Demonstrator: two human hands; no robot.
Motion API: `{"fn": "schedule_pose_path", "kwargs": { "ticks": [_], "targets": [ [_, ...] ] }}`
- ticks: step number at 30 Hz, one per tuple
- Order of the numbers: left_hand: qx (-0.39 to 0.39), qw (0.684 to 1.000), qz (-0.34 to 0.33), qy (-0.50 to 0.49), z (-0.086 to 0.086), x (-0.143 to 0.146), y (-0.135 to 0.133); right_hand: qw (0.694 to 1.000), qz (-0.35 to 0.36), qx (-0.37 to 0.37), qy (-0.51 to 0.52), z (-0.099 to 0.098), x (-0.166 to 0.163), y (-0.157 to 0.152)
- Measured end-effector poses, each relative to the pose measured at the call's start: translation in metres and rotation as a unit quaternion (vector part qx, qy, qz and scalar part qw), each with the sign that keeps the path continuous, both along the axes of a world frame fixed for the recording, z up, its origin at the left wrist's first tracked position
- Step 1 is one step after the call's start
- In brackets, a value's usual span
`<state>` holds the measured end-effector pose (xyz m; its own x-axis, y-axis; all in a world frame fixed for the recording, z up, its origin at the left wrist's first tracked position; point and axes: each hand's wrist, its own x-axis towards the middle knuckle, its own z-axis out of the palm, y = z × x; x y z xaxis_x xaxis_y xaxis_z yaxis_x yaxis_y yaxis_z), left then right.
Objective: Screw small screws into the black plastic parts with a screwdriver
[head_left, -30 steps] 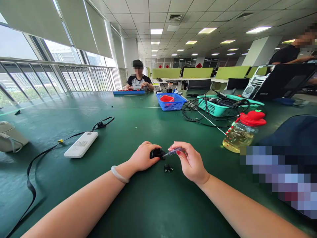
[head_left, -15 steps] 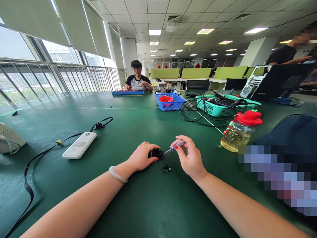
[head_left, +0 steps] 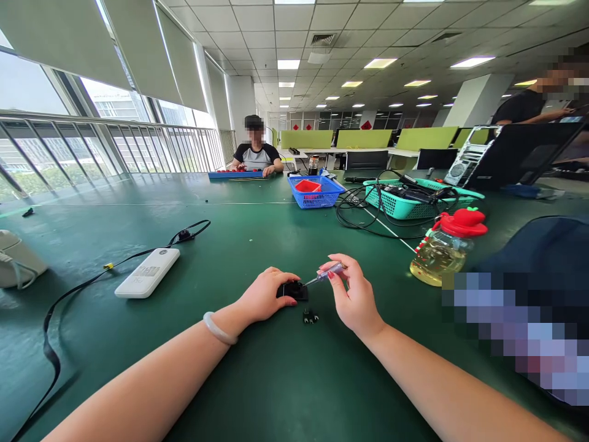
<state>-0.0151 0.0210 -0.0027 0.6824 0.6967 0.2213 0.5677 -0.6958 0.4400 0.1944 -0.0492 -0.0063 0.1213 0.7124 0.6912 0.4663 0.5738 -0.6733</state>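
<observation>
My left hand [head_left: 264,296] is closed over a small black plastic part [head_left: 293,290] and presses it onto the green table [head_left: 276,380]. My right hand [head_left: 352,294] pinches a small screwdriver [head_left: 327,273] with a clear handle. Its tip points down-left and meets the black part. A second small black piece [head_left: 310,317] lies loose on the table just in front of both hands. A pale bangle [head_left: 217,328] sits on my left wrist.
A white power bank [head_left: 147,272] with a black cable [head_left: 69,294] lies to the left. A bottle of yellow liquid with a red lid [head_left: 446,245] stands at the right. Blue [head_left: 315,191] and teal [head_left: 405,199] baskets sit further back. A person [head_left: 255,150] sits across the table.
My right hand raised the screwdriver handle, so the tool tilts more steeply onto the black part. My left hand kept its hold. The view shifted slightly.
</observation>
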Motion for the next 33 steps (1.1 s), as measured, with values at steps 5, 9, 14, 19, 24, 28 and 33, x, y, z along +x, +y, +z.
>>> {"fn": "schedule_pose_path", "kwargs": {
  "ticks": [5,9,14,19,24,28,33],
  "targets": [
    [-0.002,1.0,0.002,-0.003,-0.003,-0.001,0.001,0.991,0.02,0.115,-0.072,0.006,-0.005,-0.011],
    [-0.006,1.0,0.007,-0.007,0.0,0.0,-0.001,0.971,0.067,0.15,-0.172,0.01,-0.01,-0.014],
    [-0.009,1.0,0.0,-0.005,0.003,0.001,-0.002,0.97,0.077,0.132,-0.191,0.014,-0.011,-0.011],
    [0.008,1.0,-0.009,-0.006,0.0,-0.001,0.0,0.952,0.099,0.188,-0.221,0.016,-0.013,-0.017],
    [0.022,1.0,-0.014,-0.015,-0.003,-0.001,0.0,0.935,0.134,0.204,-0.259,0.015,-0.019,-0.021],
    [0.024,1.0,-0.012,-0.015,-0.003,-0.001,0.0,0.942,0.143,0.166,-0.254,0.013,-0.02,-0.019],
    [0.021,1.0,-0.012,-0.008,-0.002,-0.001,0.0,0.949,0.147,0.127,-0.246,0.013,-0.019,-0.017]
  ]
}}
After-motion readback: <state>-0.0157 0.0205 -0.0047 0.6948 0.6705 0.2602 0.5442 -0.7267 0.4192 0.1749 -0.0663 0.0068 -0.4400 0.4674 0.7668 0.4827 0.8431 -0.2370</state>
